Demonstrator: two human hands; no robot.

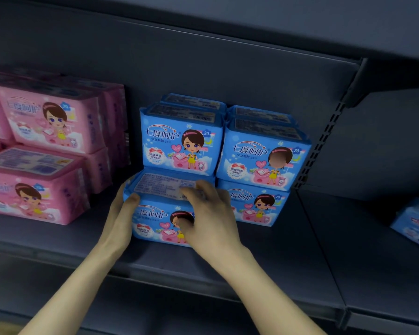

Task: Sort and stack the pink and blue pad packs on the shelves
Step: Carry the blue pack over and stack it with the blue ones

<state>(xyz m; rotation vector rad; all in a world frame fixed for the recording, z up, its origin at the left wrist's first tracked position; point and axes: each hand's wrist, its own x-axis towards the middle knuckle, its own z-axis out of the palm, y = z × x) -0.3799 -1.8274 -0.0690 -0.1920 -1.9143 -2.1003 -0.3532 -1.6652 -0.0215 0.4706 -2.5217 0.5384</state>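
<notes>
The front blue pack [153, 217] is held in both hands. Its left end is gripped by the left hand [121, 213], with the thumb laid over the top front edge and the fingers curled round the side. Its right half is gripped by the right hand [211, 213], with the fingers draped over the top label and the thumb pressed on the printed face. The pack is seated on the shelf [228, 264], directly below the upper blue pack [179, 146], which lies just beyond the fingertips; whether that pack is borne by it cannot be told. Step in hand is judged as squaring this pack into the blue stack. A straight push away from the palms is advised, until the face is flush with the lower blue pack [257, 206] just right of the right hand. The squeeze should be kept light, since the soft wrap is expected to dent, and the pack kept level so the upper one is not tipped. The pink packs [49, 122], well left of the left hand, need not be touched. A loose blue pack [414, 223] far right of the right hand is still to be stacked.
</notes>
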